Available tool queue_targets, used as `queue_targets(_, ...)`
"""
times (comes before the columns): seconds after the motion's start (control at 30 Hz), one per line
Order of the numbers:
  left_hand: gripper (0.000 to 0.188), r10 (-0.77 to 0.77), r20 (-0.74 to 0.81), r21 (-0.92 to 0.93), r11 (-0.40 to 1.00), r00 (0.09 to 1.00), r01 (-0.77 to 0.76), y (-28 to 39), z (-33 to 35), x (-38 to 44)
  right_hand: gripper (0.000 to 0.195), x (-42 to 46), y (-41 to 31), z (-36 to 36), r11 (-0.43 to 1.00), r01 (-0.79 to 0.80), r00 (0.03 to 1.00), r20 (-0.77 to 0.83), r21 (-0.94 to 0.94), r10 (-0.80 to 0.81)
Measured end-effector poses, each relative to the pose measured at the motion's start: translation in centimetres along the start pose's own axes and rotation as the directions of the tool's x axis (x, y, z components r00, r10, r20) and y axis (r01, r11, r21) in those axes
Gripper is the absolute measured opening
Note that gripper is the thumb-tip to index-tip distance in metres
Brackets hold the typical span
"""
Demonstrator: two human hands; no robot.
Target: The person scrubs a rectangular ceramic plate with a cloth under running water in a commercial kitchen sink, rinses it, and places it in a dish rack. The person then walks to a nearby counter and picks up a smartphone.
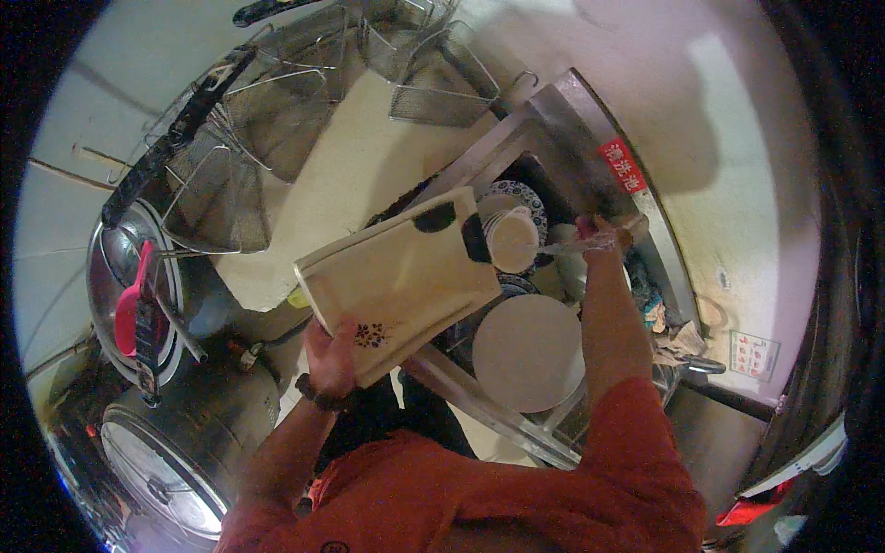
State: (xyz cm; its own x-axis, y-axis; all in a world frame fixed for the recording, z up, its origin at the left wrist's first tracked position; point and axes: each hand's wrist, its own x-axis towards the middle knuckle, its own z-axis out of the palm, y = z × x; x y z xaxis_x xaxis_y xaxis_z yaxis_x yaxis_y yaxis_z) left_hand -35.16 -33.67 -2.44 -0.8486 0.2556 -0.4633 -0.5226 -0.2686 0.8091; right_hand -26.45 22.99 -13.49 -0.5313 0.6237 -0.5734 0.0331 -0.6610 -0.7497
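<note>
My left hand (332, 356) grips one corner of a rectangular cream tray (401, 276) with a small dark flower print, held tilted over the sink's edge. Over the metal sink (560, 131), my right hand (605, 235) is blurred, so its fingers and anything in them cannot be made out. A pale, glassy streak, perhaps water, runs from it towards a stack of cream bowls (513, 242). Behind the bowls lies a plate with a blue-patterned rim (532, 197). A large round, pale disc or plate (529, 352) rests nearer to me, beside my right forearm.
Wire mesh baskets (290, 104) with dark handles hang at the upper left. Below them are a metal lid or pan (104, 276) and a pink ladle (131, 321). A large metal drum (228, 408) stands at the lower left. Crumpled scraps (681, 342) lie on the sink's right edge.
</note>
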Motion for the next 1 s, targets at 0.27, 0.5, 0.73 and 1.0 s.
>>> queue_targets(0.27,0.032,-0.001,0.059,0.000,1.000,0.998,0.001,0.5,-0.3,1.9,0.023,-1.8,0.3,3.1,0.994,0.111,0.949,-0.295,-0.010,-0.109)
queue_targets(0.5,0.034,0.273,0.289,0.426,0.822,0.918,-0.379,3.3,0.2,3.0,0.021,-7.0,0.2,9.1,0.826,0.377,0.782,-0.334,-0.419,-0.526)
queue_targets(0.73,0.048,0.439,0.730,0.510,0.159,0.524,-0.845,8.1,1.0,4.0,0.032,-29.5,18.1,13.5,0.127,0.421,0.835,0.329,-0.898,-0.440)
queue_targets(1.0,0.033,0.472,0.881,0.114,-0.138,0.036,-0.984,10.2,1.3,3.8,0.046,-34.1,25.9,10.1,-0.296,0.801,0.501,0.853,-0.520,-0.143)
